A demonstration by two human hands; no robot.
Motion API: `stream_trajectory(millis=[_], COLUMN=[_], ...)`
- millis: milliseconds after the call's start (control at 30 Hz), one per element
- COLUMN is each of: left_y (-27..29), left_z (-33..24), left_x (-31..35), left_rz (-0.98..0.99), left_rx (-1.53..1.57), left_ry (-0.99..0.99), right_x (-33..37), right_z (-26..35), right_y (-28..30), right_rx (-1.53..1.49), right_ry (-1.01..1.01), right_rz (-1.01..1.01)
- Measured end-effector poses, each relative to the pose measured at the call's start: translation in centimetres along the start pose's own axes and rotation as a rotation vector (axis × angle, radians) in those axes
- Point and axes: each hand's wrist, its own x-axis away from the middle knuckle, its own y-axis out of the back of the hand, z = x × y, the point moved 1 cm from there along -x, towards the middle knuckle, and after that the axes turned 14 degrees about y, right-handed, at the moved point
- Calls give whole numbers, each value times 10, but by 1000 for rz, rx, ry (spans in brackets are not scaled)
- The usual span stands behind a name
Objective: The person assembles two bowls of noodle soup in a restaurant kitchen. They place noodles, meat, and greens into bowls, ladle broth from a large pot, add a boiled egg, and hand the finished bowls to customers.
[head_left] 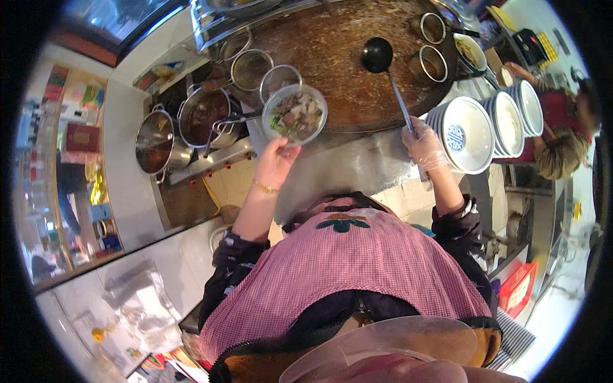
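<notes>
My left hand (pixel 277 167), bare with a bracelet at the wrist, grips the near edge of a clear round bowl (pixel 311 137). Chunks of meat and chopped greens (pixel 299 113) lie inside it. A thin clear glove covers my right hand (pixel 426 145), which is closed round the long handle of a dark ladle (pixel 378 55). The ladle's head is over the wide round pan (pixel 345 70) of mottled brown contents; whether it touches them I cannot tell. Close to the right hand stands a stack of white bowls (pixel 471 137) with a blue pattern.
Round strainers (pixel 252 69) sit along the pan's left rim, more (pixel 433 29) at its right. Two metal pots (pixel 204 118) stand at left. Beyond the bowl stacks at right, a person (pixel 565 121) is close by. A red basket (pixel 517 288) is lower right.
</notes>
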Motion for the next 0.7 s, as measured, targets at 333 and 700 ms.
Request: stream_trajectory(millis=[333, 700], left_y=[-15, -14], left_z=[8, 15], left_x=[-17, -20], left_rz=[-110, -64], left_rx=[-32, 14], left_ry=[-48, -82], right_x=[0, 17], right_z=[-7, 10], right_y=[-23, 28], right_rx=[317, -812], right_ry=[-35, -315], right_rz=[65, 133])
